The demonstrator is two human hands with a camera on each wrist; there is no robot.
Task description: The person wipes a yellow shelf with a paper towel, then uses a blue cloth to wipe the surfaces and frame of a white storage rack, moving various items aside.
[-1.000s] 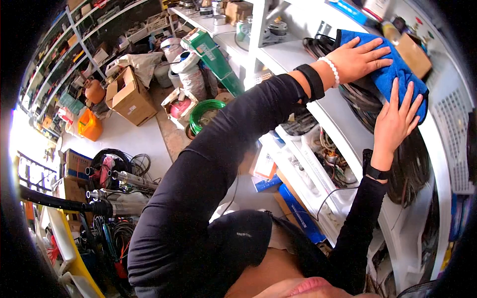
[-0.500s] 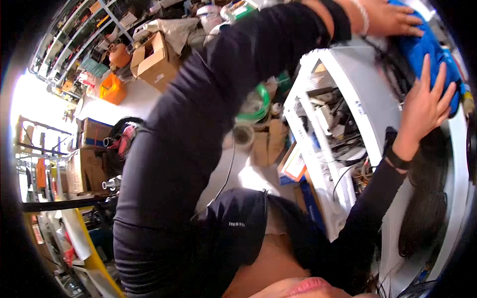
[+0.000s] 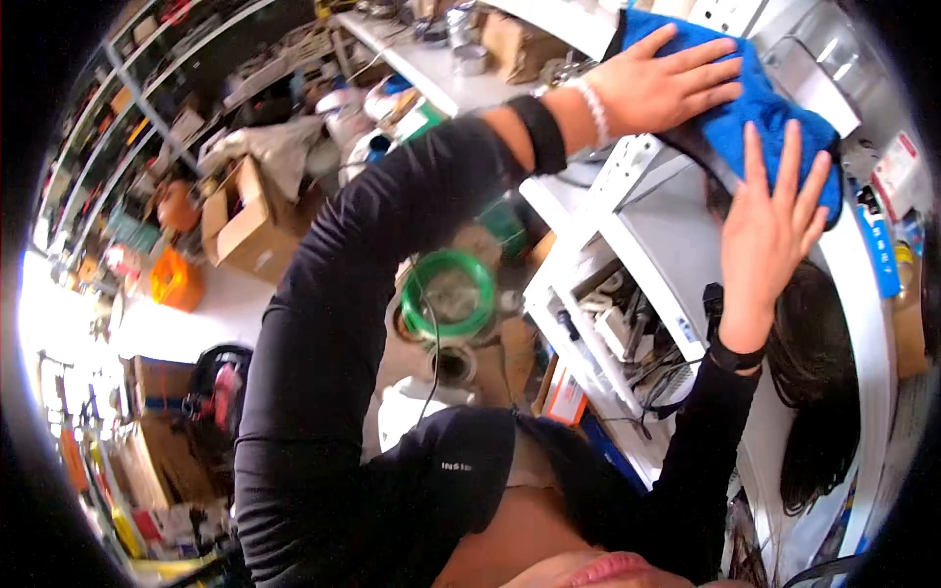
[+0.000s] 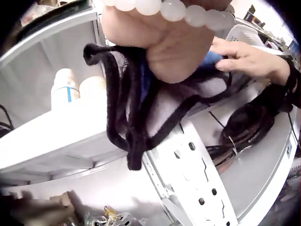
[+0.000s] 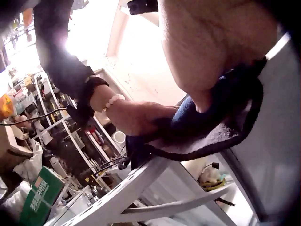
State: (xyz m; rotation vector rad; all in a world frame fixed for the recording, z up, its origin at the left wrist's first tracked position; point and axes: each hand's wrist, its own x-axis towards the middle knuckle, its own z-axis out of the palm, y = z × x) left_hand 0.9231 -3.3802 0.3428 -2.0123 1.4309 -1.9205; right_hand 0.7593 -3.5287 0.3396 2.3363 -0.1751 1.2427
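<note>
A blue cloth with black edging and a greyish underside lies over the white shelf rack. My left hand, wearing a white bead bracelet, presses flat on the cloth's upper part with fingers spread. Lower on the same cloth, my right hand rests with its fingers straight. In the left wrist view the cloth's edged corner hangs over a white perforated upright. The right wrist view shows the cloth's grey underside below both hands. Surfaces directly beneath the palms are hidden.
Dark coiled cables lie on the shelf beside the upright. Two white bottles, one a capped bottle, stand on another shelf. Lower down are a shelf of loose parts and a green coil. An open carton sits on the floor.
The head view swung and came back. Both hands stay flat on the cloth, which now shows beside the perforated upright; a second ago it lay over the coiled cables.
</note>
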